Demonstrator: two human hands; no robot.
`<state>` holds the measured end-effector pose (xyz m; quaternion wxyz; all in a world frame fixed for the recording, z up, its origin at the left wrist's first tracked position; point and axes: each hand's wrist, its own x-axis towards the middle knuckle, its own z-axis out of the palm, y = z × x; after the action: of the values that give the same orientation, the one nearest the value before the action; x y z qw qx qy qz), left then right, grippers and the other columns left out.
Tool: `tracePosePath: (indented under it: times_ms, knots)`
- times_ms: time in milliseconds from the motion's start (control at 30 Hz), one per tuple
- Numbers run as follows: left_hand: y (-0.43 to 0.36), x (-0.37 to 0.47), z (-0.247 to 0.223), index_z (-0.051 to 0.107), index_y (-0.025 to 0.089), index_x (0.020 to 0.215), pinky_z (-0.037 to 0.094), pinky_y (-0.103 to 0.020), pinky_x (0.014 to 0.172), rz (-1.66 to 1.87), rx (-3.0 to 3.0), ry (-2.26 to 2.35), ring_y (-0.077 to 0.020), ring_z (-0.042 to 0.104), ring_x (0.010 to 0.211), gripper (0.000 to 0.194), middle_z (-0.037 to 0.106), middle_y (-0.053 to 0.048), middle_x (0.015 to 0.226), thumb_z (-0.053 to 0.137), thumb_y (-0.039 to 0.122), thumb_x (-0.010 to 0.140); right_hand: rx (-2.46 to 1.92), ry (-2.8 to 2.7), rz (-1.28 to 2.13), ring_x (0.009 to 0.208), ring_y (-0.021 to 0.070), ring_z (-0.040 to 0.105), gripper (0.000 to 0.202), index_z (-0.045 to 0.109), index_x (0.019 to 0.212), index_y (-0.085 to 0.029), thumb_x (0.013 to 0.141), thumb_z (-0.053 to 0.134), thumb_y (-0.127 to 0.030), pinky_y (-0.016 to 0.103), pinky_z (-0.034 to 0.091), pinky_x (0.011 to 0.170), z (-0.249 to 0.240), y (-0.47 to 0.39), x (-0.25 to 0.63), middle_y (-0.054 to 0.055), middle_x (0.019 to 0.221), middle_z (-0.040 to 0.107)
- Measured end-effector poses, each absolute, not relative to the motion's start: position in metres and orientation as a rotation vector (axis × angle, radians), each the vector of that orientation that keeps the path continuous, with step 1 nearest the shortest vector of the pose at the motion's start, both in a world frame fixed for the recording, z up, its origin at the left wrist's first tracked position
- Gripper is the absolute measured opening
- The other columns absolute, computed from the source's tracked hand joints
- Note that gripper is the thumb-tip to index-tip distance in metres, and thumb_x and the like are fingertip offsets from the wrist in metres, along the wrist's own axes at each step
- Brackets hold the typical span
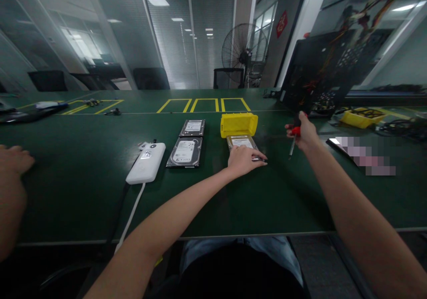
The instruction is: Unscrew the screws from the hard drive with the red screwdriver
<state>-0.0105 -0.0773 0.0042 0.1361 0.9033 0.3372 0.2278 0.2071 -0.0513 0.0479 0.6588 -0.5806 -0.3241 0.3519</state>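
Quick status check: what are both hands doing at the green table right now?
Left hand flat on a hard drive by the yellow bin. Right hand gripping a red-handled screwdriver, tip down, clear of the drive. Nothing between them.

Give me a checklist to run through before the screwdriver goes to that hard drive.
1. Left hand flat on the hard drive: ok.
2. Right hand gripping the red-handled screwdriver: ok.
3. Screwdriver tip on a screw: not ok, it is off to the drive's right.
4. Screw positions visible: cannot tell.
5. Yellow bin clear of the drive: not ok, it sits right against its far end.
6. Another person's hand well away: ok.
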Motion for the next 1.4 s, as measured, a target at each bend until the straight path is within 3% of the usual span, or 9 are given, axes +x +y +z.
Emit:
tracePosePath:
  times_ms: [100,200,300,400,500,600,700,900,1400]
  knots:
    - [-0.077,-0.011,0.005,0.067,0.032,0.105,0.039,-0.04,0.089,0.65,2.606,0.995,-0.0202,0.056,0.098,0.032,0.068,0.002,0.102,0.054,0.05,0.082,-1.7,-0.951,0.726,0.036,0.0058,0.043,0.021,0.037,0.102,-0.019,0.091,0.035,-0.036,0.017,0.034,0.036,0.029,-0.042,0.217,-0.003,0.06,0.052]
    - [-0.077,-0.012,0.005,0.066,0.032,0.107,0.039,-0.039,0.088,0.647,2.607,0.987,-0.0204,0.056,0.099,0.032,0.067,0.001,0.102,0.057,0.047,0.081,-1.878,-1.056,0.64,0.034,0.007,0.043,0.037,0.038,0.115,-0.014,0.085,0.049,-0.034,0.02,0.037,0.037,0.011,-0.034,0.225,-0.001,0.061,0.056]
    - [-0.076,-0.012,0.004,0.065,0.033,0.109,0.039,-0.038,0.087,0.651,2.614,0.971,-0.0205,0.056,0.099,0.032,0.068,0.001,0.098,0.06,0.044,0.079,-2.06,-1.165,0.484,0.037,0.0099,0.049,0.059,0.033,0.129,-0.013,0.081,0.054,-0.039,0.029,0.048,0.051,0.0,-0.03,0.232,0.002,0.067,0.06]
    - [-0.076,-0.011,0.005,0.067,0.033,0.106,0.039,-0.037,0.086,0.653,2.61,0.991,-0.0199,0.058,0.093,0.03,0.069,0.001,0.086,0.062,0.043,0.078,-2.212,-1.267,0.379,0.044,0.013,0.055,0.062,0.036,0.132,-0.012,0.08,0.053,-0.043,0.039,0.051,0.069,-0.004,-0.03,0.234,0.007,0.076,0.063]
    - [-0.076,-0.01,0.006,0.068,0.033,0.105,0.039,-0.035,0.084,0.669,2.593,1.011,-0.0194,0.058,0.087,0.03,0.068,0.001,0.079,0.063,0.042,0.078,-2.295,-1.367,0.288,0.06,0.0192,0.062,0.061,0.039,0.132,-0.013,0.081,0.05,-0.045,0.044,0.047,0.081,-0.002,-0.032,0.23,0.013,0.089,0.064]
    - [-0.078,-0.012,0.006,0.065,0.034,0.11,0.039,-0.034,0.08,0.719,2.57,1.011,-0.0189,0.058,0.084,0.034,0.067,0.001,0.079,0.063,0.043,0.077,-2.34,-1.483,0.159,0.093,0.0296,0.062,0.059,0.041,0.131,-0.013,0.083,0.045,-0.047,0.046,0.044,0.086,-0.003,-0.033,0.225,0.018,0.108,0.06]
    - [-0.079,-0.014,0.003,0.066,0.034,0.109,0.039,-0.033,0.079,0.777,2.599,0.985,-0.0181,0.057,0.082,0.031,0.067,0.001,0.08,0.061,0.043,0.079,-2.354,-1.581,0.005,0.105,0.034,0.057,0.057,0.04,0.13,-0.013,0.085,0.04,-0.048,0.046,0.044,0.085,-0.007,-0.034,0.222,0.02,0.116,0.056]
    - [-0.083,-0.015,0.0,0.066,0.031,0.108,0.036,-0.031,0.075,0.777,2.795,0.924,-0.0174,0.055,0.083,0.027,0.066,-0.001,0.085,0.051,0.04,0.088,-2.288,-1.751,-0.206,0.1,0.0346,0.059,0.052,0.04,0.128,-0.017,0.085,0.039,-0.047,0.046,0.047,0.079,-0.01,-0.038,0.206,0.017,0.117,0.054]
    - [-0.086,-0.014,0.002,0.063,0.027,0.114,0.027,-0.031,0.072,0.683,3.164,0.836,-0.0166,0.054,0.086,0.031,0.064,-0.003,0.091,0.04,0.033,0.094,-2.237,-1.871,-0.331,0.091,0.0321,0.062,0.047,0.041,0.124,-0.018,0.085,0.039,-0.045,0.041,0.048,0.07,0.0,-0.049,0.181,0.013,0.115,0.05]
